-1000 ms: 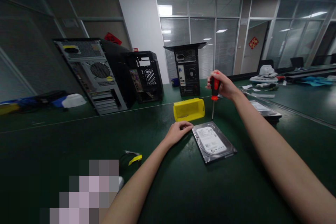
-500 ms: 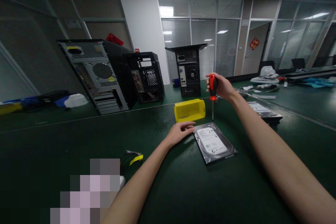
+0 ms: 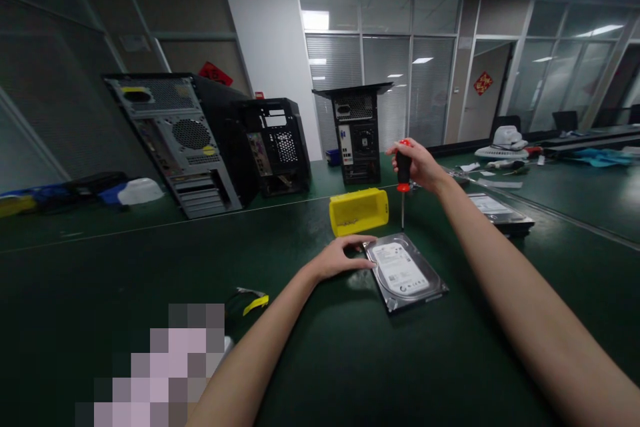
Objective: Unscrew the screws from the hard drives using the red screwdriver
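A silver hard drive with a white label lies flat on the green table. At its upper left edge rests my left hand, thumb and fingers apart and touching the drive without wrapping round it. My right hand is closed around the handle of a red and black screwdriver. The screwdriver stands upright, shaft down, its tip by the drive's far edge; whether it touches cannot be made out. Just beyond my left hand sits a yellow bin with small metal pieces, probably screws, inside.
Several computer cases stand along the back, among them a large tower and a smaller one. More hard drives are at the right. A cable with a yellow tag lies left of my left forearm. The green table spans the foreground.
My left hand's thumb has moved away from the fingers, down along the drive's left edge, widening the hand. The right hand and screwdriver stay almost in place.
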Motion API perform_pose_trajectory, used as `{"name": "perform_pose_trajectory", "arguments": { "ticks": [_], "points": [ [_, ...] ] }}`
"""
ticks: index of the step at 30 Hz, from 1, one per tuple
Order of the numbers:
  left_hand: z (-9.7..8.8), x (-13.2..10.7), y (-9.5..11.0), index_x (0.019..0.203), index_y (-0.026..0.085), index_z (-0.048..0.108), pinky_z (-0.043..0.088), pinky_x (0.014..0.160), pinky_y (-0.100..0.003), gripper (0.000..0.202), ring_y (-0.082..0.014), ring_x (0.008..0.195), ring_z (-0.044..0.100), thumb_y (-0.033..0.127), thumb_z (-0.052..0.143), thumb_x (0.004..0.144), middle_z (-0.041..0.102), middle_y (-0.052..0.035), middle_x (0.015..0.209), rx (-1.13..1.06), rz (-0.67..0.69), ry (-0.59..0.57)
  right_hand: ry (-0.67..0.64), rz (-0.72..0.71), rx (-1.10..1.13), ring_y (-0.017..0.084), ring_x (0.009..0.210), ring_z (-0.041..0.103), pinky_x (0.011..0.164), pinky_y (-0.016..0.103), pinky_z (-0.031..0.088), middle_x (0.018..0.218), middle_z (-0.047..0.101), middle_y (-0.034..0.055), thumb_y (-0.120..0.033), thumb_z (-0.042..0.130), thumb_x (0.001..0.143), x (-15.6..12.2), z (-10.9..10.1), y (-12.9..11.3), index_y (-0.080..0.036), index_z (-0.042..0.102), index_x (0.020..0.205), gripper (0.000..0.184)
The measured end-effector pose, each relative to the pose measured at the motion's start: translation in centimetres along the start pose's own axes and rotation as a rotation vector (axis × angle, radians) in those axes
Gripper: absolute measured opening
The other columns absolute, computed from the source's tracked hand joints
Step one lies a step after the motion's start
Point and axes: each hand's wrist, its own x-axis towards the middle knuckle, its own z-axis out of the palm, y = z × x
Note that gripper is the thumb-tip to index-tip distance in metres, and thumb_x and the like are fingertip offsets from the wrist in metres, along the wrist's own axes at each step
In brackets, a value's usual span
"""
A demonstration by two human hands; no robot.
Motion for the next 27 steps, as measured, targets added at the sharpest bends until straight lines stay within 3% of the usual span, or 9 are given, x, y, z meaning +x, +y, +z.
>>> {"name": "perform_pose_trajectory", "arguments": {
  "ticks": [5,8,14,23,27],
  "points": [
    [-0.1,0.0,-0.3,0.127,0.028,0.041,0.028,0.097,-0.040,0.081,-0.0264,0.116,0.040,0.048,0.071,0.055,0.043,-0.0055,0.131,0.120,0.046,-0.051,-0.028,0.002,0.003,0.008,0.057,0.049,0.052,0.021,0.043,0.069,0.053,-0.0046,-0.031,0.065,0.069,0.0,0.2,-0.1,-0.025,0.053,0.092,0.026],
    [0.0,0.0,-0.4,0.129,0.031,0.038,0.023,0.100,-0.043,0.086,-0.0284,0.120,0.035,0.050,0.071,0.053,0.040,-0.0051,0.133,0.209,0.049,-0.058,-0.051,0.019,-0.011,0.008,0.057,0.048,0.052,0.020,0.042,0.068,0.052,-0.0041,-0.032,0.065,0.069,0.0,0.5,-0.3,-0.024,0.054,0.088,0.023],
    [0.1,-0.1,-0.1,0.129,0.031,0.037,0.022,0.100,-0.043,0.084,-0.0280,0.120,0.035,0.055,0.068,0.055,0.041,-0.0046,0.131,0.254,0.041,-0.045,-0.149,0.161,0.056,0.011,0.058,0.050,0.056,0.025,0.046,0.068,0.053,-0.0010,-0.044,0.047,0.078,0.4,1.1,-0.7,-0.021,0.054,0.082,0.024],
    [0.0,-0.2,0.1,0.129,0.033,0.037,0.022,0.101,-0.044,0.080,-0.0278,0.121,0.034,0.057,0.065,0.058,0.041,-0.0036,0.132,0.261,0.007,-0.055,-0.191,0.134,0.003,0.012,0.069,0.056,0.067,0.030,0.051,0.082,0.059,0.0019,-0.034,0.058,0.075,0.5,1.1,-0.7,-0.019,0.052,0.087,0.020],
    [0.1,-0.1,0.3,0.128,0.032,0.038,0.025,0.099,-0.042,0.077,-0.0267,0.119,0.036,0.057,0.064,0.060,0.042,-0.0035,0.131,0.234,0.003,-0.040,-0.208,0.106,-0.041,0.011,0.066,0.056,0.068,0.030,0.051,0.078,0.059,0.0000,-0.031,0.061,0.074,0.1,1.0,-1.3,-0.020,0.048,0.083,0.019]
  ]
}}
